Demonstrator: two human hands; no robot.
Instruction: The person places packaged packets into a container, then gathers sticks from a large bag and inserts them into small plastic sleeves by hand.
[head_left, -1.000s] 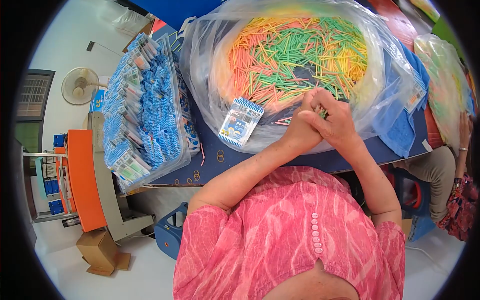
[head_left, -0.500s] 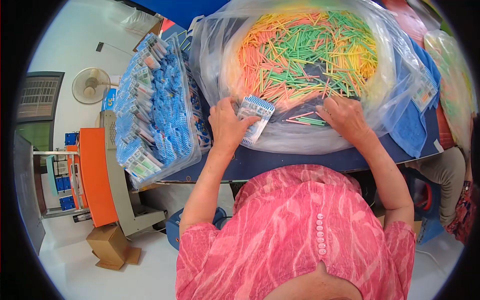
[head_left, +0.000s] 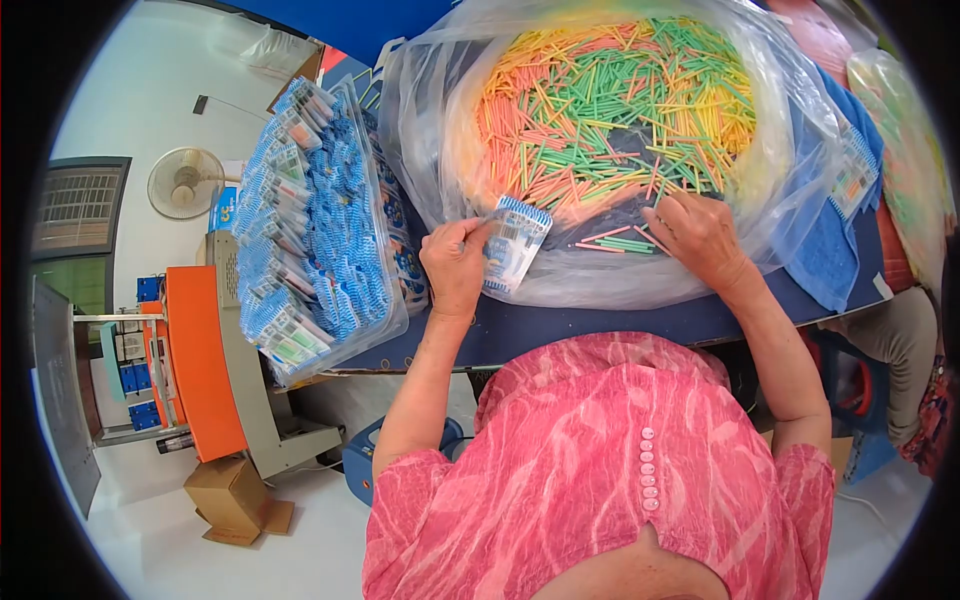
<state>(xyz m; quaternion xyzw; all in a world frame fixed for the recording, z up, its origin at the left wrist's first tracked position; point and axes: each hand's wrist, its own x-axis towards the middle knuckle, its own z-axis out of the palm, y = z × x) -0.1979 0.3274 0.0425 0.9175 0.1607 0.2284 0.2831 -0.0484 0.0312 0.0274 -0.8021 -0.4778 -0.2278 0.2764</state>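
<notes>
My left hand (head_left: 456, 268) pinches the left side of a small clear packet (head_left: 516, 245) with blue-and-white striped ends, tilted over the near edge of a big clear plastic bag (head_left: 610, 287). Inside the bag lie many thin coloured sticks (head_left: 610, 90) in pink, green, yellow and orange. My right hand (head_left: 703, 240) is at the near side of the pile with its fingers curled together; whether a stick is between them is hidden. Just left of its fingertips, several loose green and pink sticks (head_left: 622, 243) lie on a dark patch of the bag.
A clear tray (head_left: 392, 300) packed with blue-and-white packets (head_left: 345, 220) stands on the left of the blue table (head_left: 480, 335). A blue cloth (head_left: 825, 265) hangs at the right, with another packet (head_left: 852, 180) on it. Someone's sleeve (head_left: 885, 340) shows at far right.
My left hand has shifted its grip to the packet's left side, and the packet has moved slightly right. My right hand has moved slightly right, staying by the loose sticks.
</notes>
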